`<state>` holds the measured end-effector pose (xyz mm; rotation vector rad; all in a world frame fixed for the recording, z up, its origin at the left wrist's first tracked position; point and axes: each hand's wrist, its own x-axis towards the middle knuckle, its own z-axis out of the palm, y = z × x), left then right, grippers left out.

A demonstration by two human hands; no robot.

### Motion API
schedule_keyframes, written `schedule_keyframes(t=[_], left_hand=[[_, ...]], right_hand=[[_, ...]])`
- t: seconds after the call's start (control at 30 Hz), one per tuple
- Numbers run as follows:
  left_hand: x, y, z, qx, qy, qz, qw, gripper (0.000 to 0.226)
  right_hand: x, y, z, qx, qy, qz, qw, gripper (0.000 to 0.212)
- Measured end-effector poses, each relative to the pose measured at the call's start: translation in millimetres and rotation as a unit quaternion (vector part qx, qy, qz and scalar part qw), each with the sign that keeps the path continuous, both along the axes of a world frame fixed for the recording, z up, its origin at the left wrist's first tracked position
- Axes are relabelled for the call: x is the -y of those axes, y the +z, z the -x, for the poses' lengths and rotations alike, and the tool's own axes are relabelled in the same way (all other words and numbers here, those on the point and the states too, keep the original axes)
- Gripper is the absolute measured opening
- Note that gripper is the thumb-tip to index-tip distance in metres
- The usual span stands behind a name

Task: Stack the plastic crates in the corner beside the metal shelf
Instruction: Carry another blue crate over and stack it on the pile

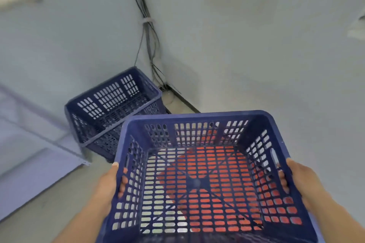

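I carry an empty blue slotted plastic crate (199,122) in front of me, above the floor. My left hand (106,183) grips its left wall, fingers poking through the slots. My right hand (300,179) grips the right wall the same way. Something orange shows through the crate's bottom grid. A second blue crate (110,102) stands on the floor in the corner, ahead and to the left, empty and upright. The metal shelf (35,144) lies at the left edge, blurred, right beside that corner crate.
Two pale walls meet at the corner, where a bundle of black cables (147,31) runs down to the floor. A dark skirting strip (185,102) follows the right wall. Bare grey floor (59,213) lies at the lower left.
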<state>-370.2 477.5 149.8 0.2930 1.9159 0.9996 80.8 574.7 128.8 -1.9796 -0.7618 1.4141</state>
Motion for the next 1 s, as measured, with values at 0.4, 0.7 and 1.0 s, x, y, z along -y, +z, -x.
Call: schedule_keyframes(t=[0.4, 0.7, 1.0], left_hand=[[36.5, 99.3, 113.8, -0.025, 0.168, -0.052, 0.984, 0.045], [1.3, 132.3, 226.4, -0.019, 0.201, -0.086, 0.976, 0.04], [-52.3, 136.1, 314.6, -0.034, 0.221, -0.088, 0.971, 0.037]], right_hand=[[-107.5, 141.1, 179.6, -0.028, 0.18, -0.067, 0.981, 0.036], [-176.4, 177.6, 319.0, -0.014, 0.251, -0.093, 0.963, 0.038], [-241.7, 180.7, 418.7, -0.003, 0.259, -0.102, 0.96, 0.037]])
